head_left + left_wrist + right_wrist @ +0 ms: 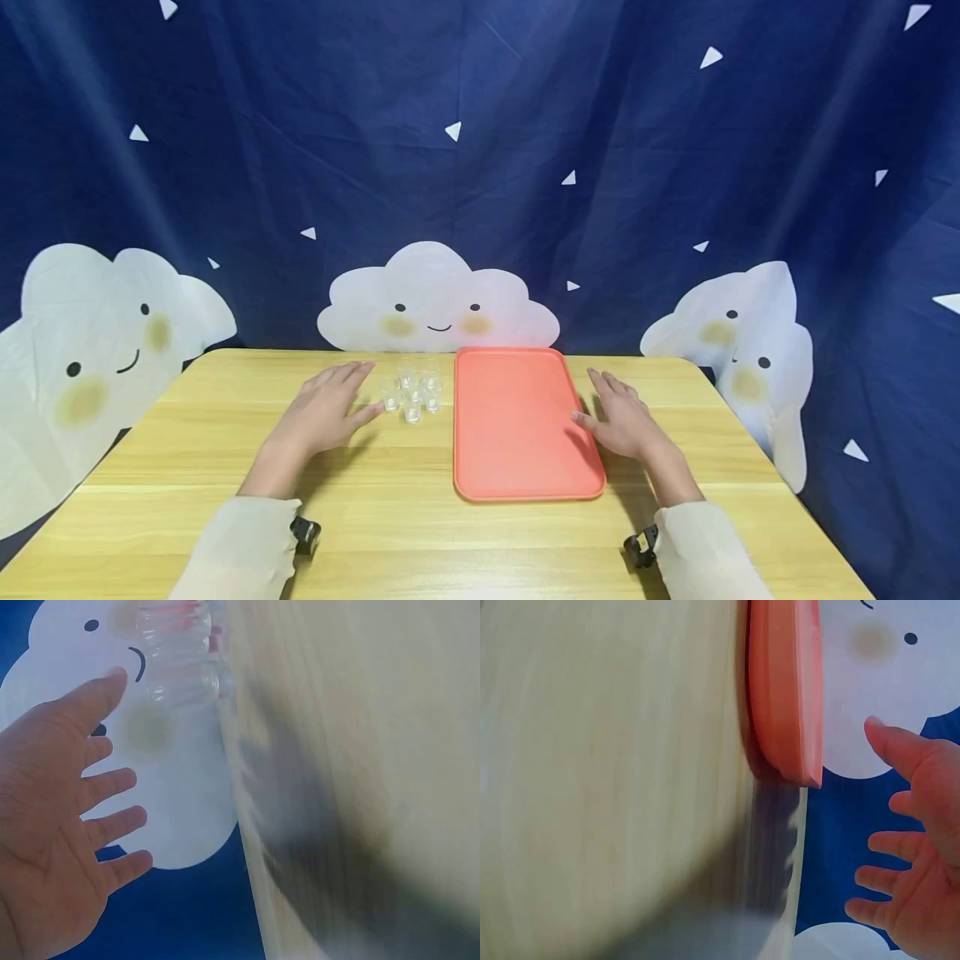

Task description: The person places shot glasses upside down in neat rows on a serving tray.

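Pale sleeves (240, 550) flanking small glasses (412, 410) and a coral tray (517, 425)

Closest of all, those sleeves are stretching forward over a wooden table (390, 517), each ending beside a black wrist device (305, 533). As I judge it from where I am standing, the work is sitting at a ready stage: nothing is being gripped or lifted yet. The clear glasses are standing upright in a tight cluster, overlapping too much for me to count surely. The tray is lying flat just to their right, apart from them.

Lifting a glass would, I think, be calling for the left thumb and fingertips to close lightly around one without knocking its neighbours; moving the tray would be calling for a hold on its rim.

The left hand (326, 412) is hovering just left of the cluster, palm turned inward, fingers extended and thumb pointing toward the nearest glass without touching it. The right hand (622, 417) is hovering beside the tray's right side, palm inward too, fingers loosely spread, thumb angling over the rim and apart from it. Both hands are holding nothing, and both forearms are slanting inward from the near side.
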The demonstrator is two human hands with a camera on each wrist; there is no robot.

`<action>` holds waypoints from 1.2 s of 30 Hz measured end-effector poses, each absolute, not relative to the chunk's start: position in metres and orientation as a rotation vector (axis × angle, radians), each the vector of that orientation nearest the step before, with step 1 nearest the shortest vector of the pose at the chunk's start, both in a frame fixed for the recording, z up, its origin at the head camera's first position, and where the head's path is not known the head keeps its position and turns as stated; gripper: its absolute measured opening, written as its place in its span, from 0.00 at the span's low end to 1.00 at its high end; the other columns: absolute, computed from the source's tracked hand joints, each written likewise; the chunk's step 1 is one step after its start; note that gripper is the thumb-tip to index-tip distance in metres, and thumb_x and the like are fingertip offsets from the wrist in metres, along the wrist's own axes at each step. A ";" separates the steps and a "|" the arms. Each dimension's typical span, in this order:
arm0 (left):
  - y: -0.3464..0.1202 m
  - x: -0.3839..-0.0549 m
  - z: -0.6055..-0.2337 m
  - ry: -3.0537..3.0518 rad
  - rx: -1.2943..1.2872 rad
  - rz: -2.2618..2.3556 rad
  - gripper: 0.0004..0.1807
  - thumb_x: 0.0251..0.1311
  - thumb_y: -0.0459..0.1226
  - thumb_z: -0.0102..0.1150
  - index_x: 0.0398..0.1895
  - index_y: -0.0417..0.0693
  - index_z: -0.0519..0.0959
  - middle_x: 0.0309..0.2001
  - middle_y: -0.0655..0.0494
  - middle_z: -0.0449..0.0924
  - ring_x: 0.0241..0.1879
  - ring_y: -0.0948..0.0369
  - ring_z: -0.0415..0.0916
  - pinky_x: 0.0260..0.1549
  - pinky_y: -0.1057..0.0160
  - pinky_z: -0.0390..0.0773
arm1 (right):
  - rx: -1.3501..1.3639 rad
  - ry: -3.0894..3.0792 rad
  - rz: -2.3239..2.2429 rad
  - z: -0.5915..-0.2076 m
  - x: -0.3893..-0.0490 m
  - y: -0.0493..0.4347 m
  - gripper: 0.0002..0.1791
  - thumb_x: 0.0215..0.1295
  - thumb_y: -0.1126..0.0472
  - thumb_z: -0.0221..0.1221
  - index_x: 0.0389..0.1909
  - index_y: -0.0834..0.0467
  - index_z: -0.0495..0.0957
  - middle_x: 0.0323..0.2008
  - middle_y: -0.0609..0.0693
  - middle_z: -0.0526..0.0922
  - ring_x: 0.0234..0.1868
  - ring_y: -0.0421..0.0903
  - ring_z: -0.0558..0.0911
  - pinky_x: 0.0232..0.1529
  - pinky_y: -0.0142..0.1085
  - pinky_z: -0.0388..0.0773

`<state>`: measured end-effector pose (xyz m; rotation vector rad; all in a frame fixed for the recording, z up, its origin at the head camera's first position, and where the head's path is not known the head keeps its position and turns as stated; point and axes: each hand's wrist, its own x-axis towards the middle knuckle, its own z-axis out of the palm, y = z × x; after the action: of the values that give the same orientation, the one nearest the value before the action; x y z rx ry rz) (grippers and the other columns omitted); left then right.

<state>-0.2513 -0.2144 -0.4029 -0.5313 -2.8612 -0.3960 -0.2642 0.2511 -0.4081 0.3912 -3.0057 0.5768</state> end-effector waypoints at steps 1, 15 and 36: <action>-0.213 -0.253 -0.403 -2.866 -0.533 -0.408 0.41 0.71 0.54 0.58 0.77 0.40 0.61 0.73 0.36 0.64 0.72 0.36 0.59 0.69 0.32 0.58 | 0.385 -3.006 0.605 -0.409 -0.264 0.251 0.47 0.71 0.45 0.61 0.80 0.64 0.51 0.75 0.73 0.56 0.73 0.76 0.56 0.67 0.72 0.56; -0.200 -0.270 -0.404 -2.928 -0.581 -0.502 0.38 0.70 0.45 0.61 0.76 0.37 0.62 0.71 0.32 0.66 0.70 0.33 0.62 0.68 0.32 0.60 | 0.376 -2.969 0.908 -0.421 -0.266 0.249 0.38 0.70 0.57 0.63 0.73 0.72 0.60 0.65 0.73 0.72 0.66 0.67 0.73 0.67 0.61 0.69; -0.195 -0.302 -0.421 -2.953 -0.610 -0.851 0.27 0.65 0.37 0.67 0.63 0.32 0.73 0.52 0.36 0.81 0.51 0.43 0.80 0.55 0.41 0.77 | 0.259 -2.967 1.083 -0.436 -0.266 0.250 0.24 0.65 0.71 0.63 0.62 0.69 0.76 0.45 0.57 0.86 0.46 0.52 0.85 0.51 0.49 0.83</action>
<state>-0.3018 -0.1948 -0.4208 -0.6097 -2.9528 -0.8514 -0.2657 0.2497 -0.4359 0.2593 -2.9670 1.0834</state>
